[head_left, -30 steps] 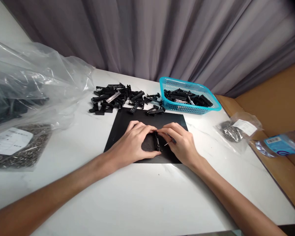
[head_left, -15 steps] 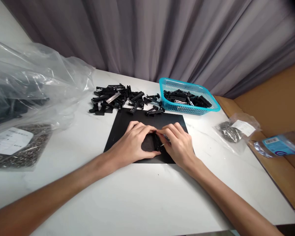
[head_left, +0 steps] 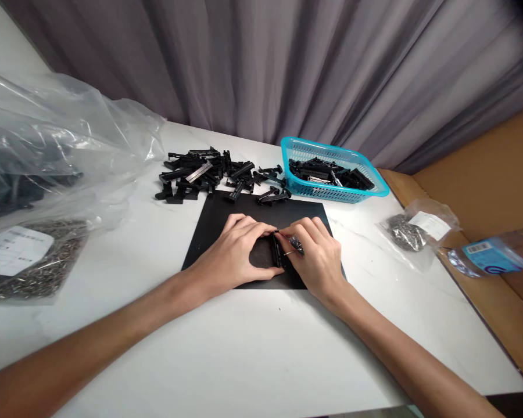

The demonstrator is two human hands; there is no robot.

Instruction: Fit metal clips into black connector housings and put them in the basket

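Note:
A narrow black plastic part point(head_left: 277, 253) stands lengthwise between my hands over the black mat point(head_left: 213, 226). My left hand point(head_left: 235, 249) grips it by its two ends, thumb at the near end and fingertips at the far end. At the far end, the thumb and index finger of my right hand point(head_left: 316, 249) pinch together; whether they hold the part's tip or something tiny there is hidden. Small shiny metal pieces point(head_left: 295, 244) show under my right palm, and a thin silvery one sticks out toward the black part.
Several black parts point(head_left: 209, 174) lie heaped behind the mat. A blue basket point(head_left: 335, 191) of similar parts stands at the back right. Bags of small metal pieces lie left point(head_left: 39, 273) and right point(head_left: 407, 232), the right one near a plastic bottle point(head_left: 492, 255). Clear plastic sheeting point(head_left: 91, 128) bulges at left.
Both hands stay around the black part with almost the same grip. My right fingers have shifted very slightly at its far end, and the view has moved a little.

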